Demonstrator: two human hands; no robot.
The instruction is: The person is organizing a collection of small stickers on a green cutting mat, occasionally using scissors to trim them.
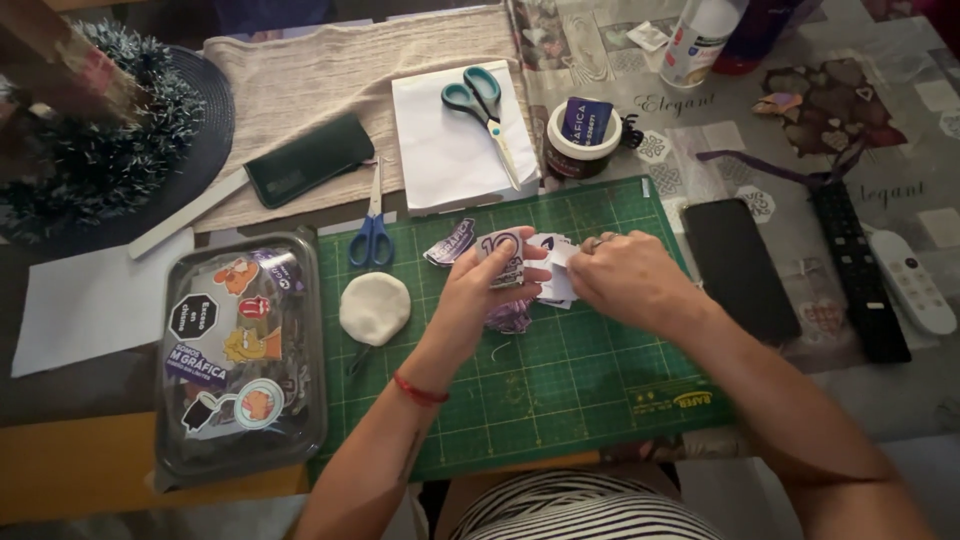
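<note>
Sticker cut-outs (520, 262), small glossy paper pieces in purple and white with irregular trimmed outlines, sit as a loose stack over the middle of the green cutting mat (560, 400), pinched between both hands above it. The left hand (480, 285) has its grip closed on the stack, thumb on top and fingers curled beneath, so it seems to steady the pile. The right hand (630, 280) closes its fingertips on the white edge of one piece, probably to separate it.

Nearest on the counter, the mat is a flat gridded sheet that gives a firm surface under the work. To its left lies a clear plastic container (240, 350), rounded at the corners, with its lid covered in colourful stickers. Just left of the hands rests a pale, soft-looking round pad (374, 308). To the right lie a black phone (738, 268) and two remotes (880, 280), set aside.

Farther off are blue-handled scissors (372, 232), teal-handled scissors (482, 105) on white paper (440, 160), a small dark jar (578, 140) and a woven beige cloth (330, 80).
</note>
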